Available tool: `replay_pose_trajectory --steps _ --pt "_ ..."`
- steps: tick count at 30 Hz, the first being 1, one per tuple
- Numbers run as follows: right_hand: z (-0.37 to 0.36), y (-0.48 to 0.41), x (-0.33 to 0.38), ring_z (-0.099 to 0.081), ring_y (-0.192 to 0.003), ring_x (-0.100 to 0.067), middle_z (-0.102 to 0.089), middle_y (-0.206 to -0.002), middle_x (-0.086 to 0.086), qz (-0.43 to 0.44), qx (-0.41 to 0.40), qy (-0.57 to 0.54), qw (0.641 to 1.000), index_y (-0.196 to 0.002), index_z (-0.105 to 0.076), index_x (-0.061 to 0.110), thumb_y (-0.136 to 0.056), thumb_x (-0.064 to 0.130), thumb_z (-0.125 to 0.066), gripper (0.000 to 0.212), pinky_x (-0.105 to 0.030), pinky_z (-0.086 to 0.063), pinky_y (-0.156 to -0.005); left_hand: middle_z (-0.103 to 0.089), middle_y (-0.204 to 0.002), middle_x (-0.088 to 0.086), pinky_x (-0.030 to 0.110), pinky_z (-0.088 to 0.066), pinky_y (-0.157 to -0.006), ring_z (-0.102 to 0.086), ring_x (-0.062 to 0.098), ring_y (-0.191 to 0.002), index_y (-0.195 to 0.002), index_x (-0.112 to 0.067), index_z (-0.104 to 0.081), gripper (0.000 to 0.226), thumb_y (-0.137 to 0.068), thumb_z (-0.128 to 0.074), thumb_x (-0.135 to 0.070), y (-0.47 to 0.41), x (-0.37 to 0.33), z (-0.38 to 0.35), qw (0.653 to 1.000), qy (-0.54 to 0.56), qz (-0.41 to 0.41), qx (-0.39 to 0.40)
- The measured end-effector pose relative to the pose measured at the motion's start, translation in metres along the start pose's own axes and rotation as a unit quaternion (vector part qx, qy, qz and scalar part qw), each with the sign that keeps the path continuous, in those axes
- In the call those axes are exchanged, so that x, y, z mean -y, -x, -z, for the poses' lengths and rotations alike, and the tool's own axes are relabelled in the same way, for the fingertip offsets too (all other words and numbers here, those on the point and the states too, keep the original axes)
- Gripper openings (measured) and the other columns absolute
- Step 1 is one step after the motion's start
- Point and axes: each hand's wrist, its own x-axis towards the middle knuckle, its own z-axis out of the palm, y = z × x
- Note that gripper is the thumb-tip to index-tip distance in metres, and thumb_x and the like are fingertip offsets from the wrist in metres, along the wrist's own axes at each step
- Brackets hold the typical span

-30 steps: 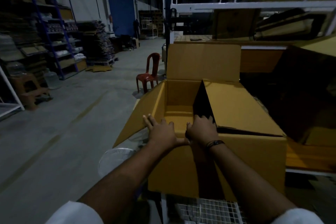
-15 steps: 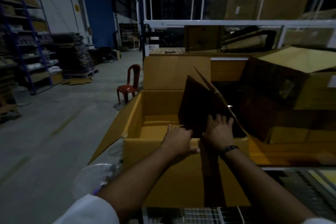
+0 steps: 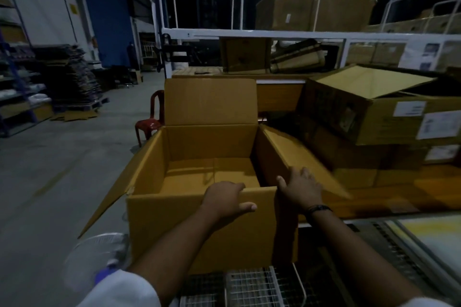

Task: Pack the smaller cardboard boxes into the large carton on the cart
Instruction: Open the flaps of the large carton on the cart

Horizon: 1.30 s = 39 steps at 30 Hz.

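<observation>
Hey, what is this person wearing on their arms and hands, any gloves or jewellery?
No gloves: left hand and right hand are bare, forearms too. A dark wristband circles the right wrist. A white left sleeve and white right sleeve show at the bottom edge.

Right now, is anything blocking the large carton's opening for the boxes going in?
Nothing visible. On the large carton the back flap stands upright, the left flap and right flap splay outward, right hand flat on the latter. Only the left hand grips the near rim. Inside looks bare.
</observation>
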Motion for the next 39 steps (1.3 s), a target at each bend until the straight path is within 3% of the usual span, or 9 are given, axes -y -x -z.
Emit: replay_pose_trajectory --steps 3,8,13,16,18,24,31,35,39 --pt "-0.013 0.003 -0.009 -0.059 -0.122 -0.033 -0.045 -0.151 -0.017 0.013 0.029 -0.135 0.99 -0.159 -0.019 0.029 -0.098 0.069 -0.033 0.074 -0.054 -0.055 -0.096 -0.068 -0.12 -0.001 0.035 -0.052 -0.083 -0.063 0.019 -0.107 -0.137 -0.025 -0.057 0.078 -0.086 -0.05 -0.083 -0.002 -0.001 -0.001 1.0 0.0 0.003 0.007" --pt "-0.016 0.001 -0.017 -0.065 -0.103 -0.029 -0.049 -0.142 -0.018 0.025 0.013 -0.163 0.986 -0.157 -0.017 0.035 -0.094 0.075 -0.027 0.075 -0.048 -0.061 -0.081 -0.069 -0.118 -0.003 0.035 -0.052 -0.085 -0.063 0.018 -0.105 -0.134 -0.027 -0.06 0.074 -0.086 -0.051 -0.083 -0.003 -0.004 0.0 1.0 -0.006 0.02 0.005" --pt "-0.012 0.008 -0.018 -0.058 -0.119 -0.034 -0.039 -0.152 -0.022 0.054 0.021 -0.101 0.993 -0.163 -0.012 0.027 -0.102 0.067 -0.023 0.073 -0.052 -0.055 -0.094 -0.069 -0.118 -0.004 0.034 -0.05 -0.083 -0.063 0.016 -0.105 -0.132 -0.028 -0.06 0.072 -0.085 -0.052 -0.082 -0.002 -0.007 0.0 0.999 -0.003 0.032 0.012" --pt "-0.011 0.01 -0.019 -0.027 -0.15 -0.04 -0.02 -0.167 -0.02 0.089 0.013 0.002 0.996 -0.163 -0.015 0.02 -0.102 0.068 -0.017 0.078 -0.057 -0.031 -0.119 -0.069 -0.122 -0.003 0.033 -0.047 -0.084 -0.063 0.018 -0.109 -0.137 -0.028 -0.058 0.076 -0.085 -0.052 -0.083 -0.003 -0.007 -0.001 0.999 -0.006 0.039 0.009" --pt "-0.009 0.012 -0.02 -0.015 -0.155 -0.038 -0.009 -0.17 -0.018 0.12 0.016 0.041 0.992 -0.162 -0.022 0.016 -0.101 0.071 -0.017 0.083 -0.055 -0.023 -0.123 -0.068 -0.126 -0.002 0.034 -0.046 -0.086 -0.062 0.019 -0.113 -0.141 -0.028 -0.057 0.079 -0.085 -0.053 -0.083 -0.003 -0.008 -0.001 0.999 -0.004 0.042 0.007" --pt "-0.004 -0.004 -0.027 -0.037 -0.147 -0.038 -0.009 -0.171 -0.014 0.133 0.055 0.039 0.989 -0.164 -0.008 0.017 -0.09 0.086 -0.024 0.103 -0.05 -0.045 -0.112 -0.065 -0.137 -0.004 0.034 -0.045 -0.092 -0.06 0.019 -0.123 -0.144 -0.031 -0.057 0.082 -0.08 -0.063 -0.081 -0.003 -0.01 0.0 0.995 0.05 0.087 0.005" --pt "0.003 -0.023 -0.025 -0.042 -0.143 -0.038 -0.016 -0.17 -0.015 0.13 0.084 0.041 0.987 -0.164 -0.006 0.015 -0.1 0.073 -0.026 0.09 -0.049 -0.047 -0.108 -0.066 -0.136 -0.005 0.036 -0.045 -0.095 -0.06 0.018 -0.122 -0.141 -0.031 -0.061 0.082 -0.077 -0.063 -0.083 -0.002 -0.015 0.004 0.991 0.073 0.108 0.012" --pt "0.009 -0.042 -0.018 -0.064 -0.108 -0.027 -0.057 -0.134 -0.013 0.113 0.085 0.03 0.989 -0.161 -0.021 0.017 -0.107 0.049 -0.039 0.065 -0.043 -0.059 -0.088 -0.064 -0.139 -0.009 0.039 -0.044 -0.099 -0.059 0.017 -0.124 -0.142 -0.037 -0.059 0.079 -0.078 -0.064 -0.082 0.002 -0.017 0.008 0.985 0.123 0.116 0.037" --pt "0.008 -0.062 -0.006 -0.067 -0.087 -0.02 -0.056 -0.094 -0.002 0.125 0.047 0.059 0.989 -0.152 -0.038 0.013 -0.106 0.027 -0.047 0.049 -0.036 -0.062 -0.075 -0.064 -0.134 -0.015 0.036 -0.05 -0.094 -0.062 0.013 -0.115 -0.141 -0.043 -0.056 0.066 -0.083 -0.066 -0.073 -0.011 -0.018 0.018 0.97 0.18 0.108 0.126"
